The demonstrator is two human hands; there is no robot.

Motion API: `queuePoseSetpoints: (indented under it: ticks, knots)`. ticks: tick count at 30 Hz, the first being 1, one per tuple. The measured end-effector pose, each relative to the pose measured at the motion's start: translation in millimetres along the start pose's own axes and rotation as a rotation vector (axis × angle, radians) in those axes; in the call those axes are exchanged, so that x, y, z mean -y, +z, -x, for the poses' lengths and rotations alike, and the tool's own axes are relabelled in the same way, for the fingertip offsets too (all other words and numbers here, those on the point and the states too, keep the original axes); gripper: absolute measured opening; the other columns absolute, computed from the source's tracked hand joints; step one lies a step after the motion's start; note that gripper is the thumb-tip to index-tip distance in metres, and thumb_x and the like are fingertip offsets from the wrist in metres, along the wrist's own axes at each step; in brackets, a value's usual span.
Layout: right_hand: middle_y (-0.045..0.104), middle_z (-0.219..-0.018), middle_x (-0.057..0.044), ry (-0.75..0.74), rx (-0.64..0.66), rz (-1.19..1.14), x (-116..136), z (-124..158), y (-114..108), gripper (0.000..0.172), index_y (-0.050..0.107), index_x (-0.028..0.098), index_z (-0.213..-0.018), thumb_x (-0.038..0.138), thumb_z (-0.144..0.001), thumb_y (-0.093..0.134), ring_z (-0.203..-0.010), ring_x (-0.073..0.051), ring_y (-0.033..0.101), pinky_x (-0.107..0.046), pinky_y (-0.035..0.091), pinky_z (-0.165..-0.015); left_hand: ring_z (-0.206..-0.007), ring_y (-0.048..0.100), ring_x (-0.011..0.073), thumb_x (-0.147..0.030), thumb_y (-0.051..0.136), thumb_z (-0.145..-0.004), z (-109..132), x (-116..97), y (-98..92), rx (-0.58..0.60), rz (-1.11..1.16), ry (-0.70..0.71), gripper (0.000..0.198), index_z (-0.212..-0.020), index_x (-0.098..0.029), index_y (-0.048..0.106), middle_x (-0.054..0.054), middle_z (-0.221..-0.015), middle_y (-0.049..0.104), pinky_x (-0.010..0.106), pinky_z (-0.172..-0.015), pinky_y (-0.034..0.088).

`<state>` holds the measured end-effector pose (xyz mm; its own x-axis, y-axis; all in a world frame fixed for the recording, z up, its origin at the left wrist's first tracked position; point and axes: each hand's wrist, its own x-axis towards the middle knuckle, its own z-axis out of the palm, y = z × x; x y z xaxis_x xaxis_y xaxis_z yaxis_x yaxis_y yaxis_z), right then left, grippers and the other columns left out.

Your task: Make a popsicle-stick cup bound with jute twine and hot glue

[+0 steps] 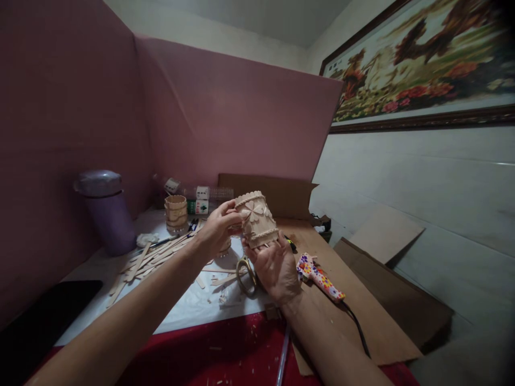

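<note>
A small cup made of wooden craft sticks point(257, 217) is raised above the table, tilted, with a flower of petal-shaped pieces on its side and rope-like trim near both rims. My left hand point(223, 222) grips its upper left side, fingers wrapped round it. From below, my right hand point(276, 265) holds the base, its fingertips curled against the bottom edge. Just left of my right wrist lie scissors point(246, 276) with brass-coloured handles. To its right, a flower-patterned glue gun point(322, 277) rests on cardboard with its black cord trailing toward me.
Loose craft sticks point(155, 257) are piled on the white sheet at left. Behind them stand another stick cup point(176, 213) and a purple lidded container point(107, 214). Plastic bottles point(209, 193) lie at the back. A cardboard sheet point(362, 321) covers the right side.
</note>
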<state>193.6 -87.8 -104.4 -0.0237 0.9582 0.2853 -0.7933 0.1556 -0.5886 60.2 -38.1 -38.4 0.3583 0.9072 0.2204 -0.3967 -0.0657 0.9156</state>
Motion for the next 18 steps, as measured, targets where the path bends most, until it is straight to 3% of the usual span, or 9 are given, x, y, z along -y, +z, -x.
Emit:
queuePoseSetpoints:
  ticks: [4,10,18]
  knots:
    - [0.068,-0.130,-0.009,0.069,0.011,-0.044,2,0,-4,0.059,0.057,0.020,-0.134,0.059,-0.089,0.057,-0.096,-0.019,0.070,-0.039,0.058,-0.093,-0.085,0.065,0.0178,-0.027,0.081,-0.064,-1,0,-1.0,0.002,0.006,-0.018,0.058,-0.117,-0.016,0.062,0.009,-0.109,0.069,0.029,-0.070,0.047]
    - [0.072,-0.118,-0.010,0.079,0.050,-0.050,2,0,-6,0.057,0.057,0.020,-0.132,0.060,-0.090,0.055,-0.095,-0.021,0.069,-0.042,0.058,-0.091,-0.085,0.065,0.0179,-0.025,0.080,-0.064,-1,0,0.1,0.042,0.044,-0.003,0.061,-0.120,-0.016,0.060,0.010,-0.108,0.069,0.029,-0.071,0.047]
    - [0.076,-0.105,-0.012,0.189,0.123,-0.066,2,0,-13,0.066,0.061,0.012,-0.125,0.067,-0.088,0.055,-0.089,-0.016,0.072,-0.026,0.061,-0.083,-0.069,0.061,0.0137,-0.024,0.079,-0.067,0,1,-1.7,0.114,0.096,-0.012,0.050,-0.113,-0.015,0.060,0.006,-0.093,0.067,0.026,-0.060,0.045]
